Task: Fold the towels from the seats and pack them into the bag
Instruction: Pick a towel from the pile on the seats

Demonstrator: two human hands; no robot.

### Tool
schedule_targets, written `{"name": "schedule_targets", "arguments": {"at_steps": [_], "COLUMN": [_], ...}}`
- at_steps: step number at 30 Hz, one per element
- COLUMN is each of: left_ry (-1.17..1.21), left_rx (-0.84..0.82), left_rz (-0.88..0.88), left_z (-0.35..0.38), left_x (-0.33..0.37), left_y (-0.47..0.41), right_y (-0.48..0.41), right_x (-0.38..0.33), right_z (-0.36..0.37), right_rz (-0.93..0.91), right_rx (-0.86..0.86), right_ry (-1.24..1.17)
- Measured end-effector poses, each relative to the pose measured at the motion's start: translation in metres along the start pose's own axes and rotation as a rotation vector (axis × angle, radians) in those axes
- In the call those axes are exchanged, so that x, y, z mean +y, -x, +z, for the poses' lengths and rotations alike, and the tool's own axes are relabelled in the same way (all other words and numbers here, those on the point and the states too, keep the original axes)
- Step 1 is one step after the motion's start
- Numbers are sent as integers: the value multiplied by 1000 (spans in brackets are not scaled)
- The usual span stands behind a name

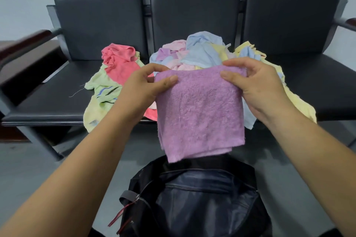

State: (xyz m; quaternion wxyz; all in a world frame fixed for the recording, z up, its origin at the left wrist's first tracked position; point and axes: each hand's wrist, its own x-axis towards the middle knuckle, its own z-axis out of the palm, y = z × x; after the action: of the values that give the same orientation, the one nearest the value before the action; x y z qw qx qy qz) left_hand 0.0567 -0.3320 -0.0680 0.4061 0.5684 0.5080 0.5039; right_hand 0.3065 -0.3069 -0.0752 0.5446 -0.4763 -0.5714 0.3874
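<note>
The left hand and right hand each pinched a top corner of the folded towel, thumbs in front. It hung out past the seats' front edge, just over the open bag. I think the best way was to line up its edges, then lower it in flat.

Even, soft indoor light; sharp centre, wide-angle bending at edges
</note>
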Motion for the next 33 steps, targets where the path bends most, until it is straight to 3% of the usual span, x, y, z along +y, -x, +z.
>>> {"name": "schedule_targets", "arguments": {"at_steps": [3,5,6,8,10,17,21,24,29,33], "left_ry": [121,-125,-271,-503,-580,-477,-91,-69,-214,-237], "left_rx": [-130,-171,-160,-89,-16,94,11,50,89,23], "left_rz": [-25,26,69,171,236,344,254,169,-13,-241], "left_z": [-8,-14,-15,-15,-11,-12,-5,7,18,26], "left_x": [0,0,1,0,-2,-16,-27,-52,-132,-206], "left_y": [0,0,1,2,2,0,-1,-7,-4,11], "right_y": [-2,2,4,10,13,11,9,7,20,41], "right_x": [0,-5,-8,-13,-15,-12,-1,28,108,177], "right_z": [-4,-8,-9,-9,-6,-2,4,20,42,49], "right_rz": [98,134,104,-9,-86,-182,-26,125,293,441], "right_rx": [-125,-258,-293,-261,-169,-5,-91,-82,-56,-64], "right_ry": [-197,-211,-82,312,534,460,24,-249,-231,-170]}}
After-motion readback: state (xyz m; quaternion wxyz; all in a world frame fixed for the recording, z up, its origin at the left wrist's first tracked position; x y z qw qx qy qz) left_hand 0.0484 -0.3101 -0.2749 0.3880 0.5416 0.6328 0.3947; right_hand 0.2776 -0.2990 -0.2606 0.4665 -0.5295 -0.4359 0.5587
